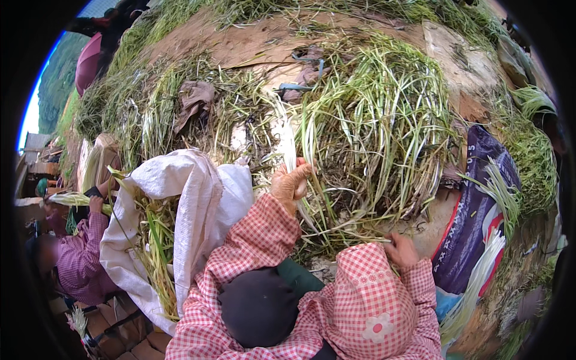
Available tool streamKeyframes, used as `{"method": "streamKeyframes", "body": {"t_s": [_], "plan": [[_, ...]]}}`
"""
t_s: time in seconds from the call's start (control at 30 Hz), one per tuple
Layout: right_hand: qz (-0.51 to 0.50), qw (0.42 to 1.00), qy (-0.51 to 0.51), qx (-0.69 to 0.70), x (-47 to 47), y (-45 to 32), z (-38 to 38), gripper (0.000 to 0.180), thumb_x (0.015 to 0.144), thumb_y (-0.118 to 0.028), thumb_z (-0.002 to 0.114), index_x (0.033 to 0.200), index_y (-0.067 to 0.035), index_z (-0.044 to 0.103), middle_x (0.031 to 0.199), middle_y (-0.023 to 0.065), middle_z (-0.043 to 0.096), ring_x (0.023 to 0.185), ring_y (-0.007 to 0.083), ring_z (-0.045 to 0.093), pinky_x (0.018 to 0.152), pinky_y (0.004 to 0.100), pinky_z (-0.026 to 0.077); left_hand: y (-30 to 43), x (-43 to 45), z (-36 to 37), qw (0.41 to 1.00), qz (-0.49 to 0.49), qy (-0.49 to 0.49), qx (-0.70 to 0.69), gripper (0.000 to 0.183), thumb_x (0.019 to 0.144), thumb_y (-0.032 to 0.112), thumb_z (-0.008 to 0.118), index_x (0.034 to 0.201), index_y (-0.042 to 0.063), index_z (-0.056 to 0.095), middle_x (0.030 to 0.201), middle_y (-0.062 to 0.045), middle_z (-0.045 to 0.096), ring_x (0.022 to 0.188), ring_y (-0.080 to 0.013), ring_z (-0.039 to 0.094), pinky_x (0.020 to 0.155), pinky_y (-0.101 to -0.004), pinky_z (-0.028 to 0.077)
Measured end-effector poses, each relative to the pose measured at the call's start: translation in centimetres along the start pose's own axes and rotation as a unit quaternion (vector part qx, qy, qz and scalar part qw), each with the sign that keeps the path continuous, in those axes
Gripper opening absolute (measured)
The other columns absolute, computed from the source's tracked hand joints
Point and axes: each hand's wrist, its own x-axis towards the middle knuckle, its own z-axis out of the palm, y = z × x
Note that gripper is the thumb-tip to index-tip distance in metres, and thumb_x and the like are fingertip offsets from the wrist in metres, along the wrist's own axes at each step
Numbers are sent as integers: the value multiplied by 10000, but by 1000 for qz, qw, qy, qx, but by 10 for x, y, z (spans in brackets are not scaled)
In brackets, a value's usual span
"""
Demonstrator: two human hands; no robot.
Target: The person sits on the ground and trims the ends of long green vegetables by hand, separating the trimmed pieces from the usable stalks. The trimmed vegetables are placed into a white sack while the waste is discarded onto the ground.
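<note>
My left hand (291, 180) is closed around a small bunch of long white-and-green plant stalks (286, 130), held upright over the heap. Just right of its fingers, more stalks (310, 135) hang from a broad pile of pale green stalks (382, 112). My right hand (402, 249) is lower, beside my gingham-covered knee (373, 306), which hides part of it. A thin stalk (355, 237) runs up to its fingertips; whether the fingers pinch it is unclear. Both sleeves are red-and-white gingham.
At left, a white woven sack (198, 193) gapes open with stalks (157, 243) inside. A purple printed bag (477, 198) lies at right, bearing writing, with pale bundles (477, 279) on it. Another person (83, 265) in checked clothing holds stalks at far left. Brown cloth (195, 101) lies among stalks.
</note>
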Motion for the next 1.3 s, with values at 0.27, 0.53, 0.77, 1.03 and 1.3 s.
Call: {"method": "streamKeyframes", "body": {"t_s": [0.27, 0.53, 0.77, 1.03, 1.3], "plan": [[-25, 860, -37, 509, 92, -160, -33, 270, 862, -210, 583, 1076, -45, 575, 950, 75, 614, 828, 132, 568, 704, 276, 484, -33, -6, 0, 991, -82, -71, 79, 110, 806, 51, 638, 892, 35, 572, 724, -83, 646, 316, -50, 332, 285, -197, 198], [12, 784, 52, 618, 95, -133, -6, 79, 801, -137, 638, 783, -100, 570, 678, -16, 537, 557, 75, 461, 512, 214, 402, -20, -6, 5, 994, -70, -67, 54, 157, 839, 62, 577, 973, -19, 568, 872, -110, 651, 341, -37, 314, 305, -188, 198], [141, 964, -118, 190, 72, -105, -28, 272, 867, -307, 572, 867, -39, 618, 745, 84, 577, 661, 128, 535, 619, 265, 492, -10, -9, 3, 997, -26, -43, 56, 74, 845, 40, 568, 906, 1, 556, 810, -107, 654, 323, -52, 312, 292, -197, 205], [-64, 842, 89, 529, 100, -175, -37, 81, 803, -107, 648, 835, -48, 602, 780, 39, 615, 661, 110, 581, 602, 260, 518, -39, -9, 11, 984, -23, -40, 170, 95, 793, 34, 639, 875, 13, 597, 777, -69, 646, 513, -80, 501, 446, -190, 379], [-149, 619, 214, 740, 93, -162, -97, 55, 817, -71, 625, 856, -84, 589, 749, 11, 617, 627, 111, 602, 540, 259, 534, -68, 18, -40, 867, -140, 27, 477, 245, 786, -73, 582, 1021, -2, 573, 897, -66, 608, 850, -138, 558, 800, -264, 467]]}}
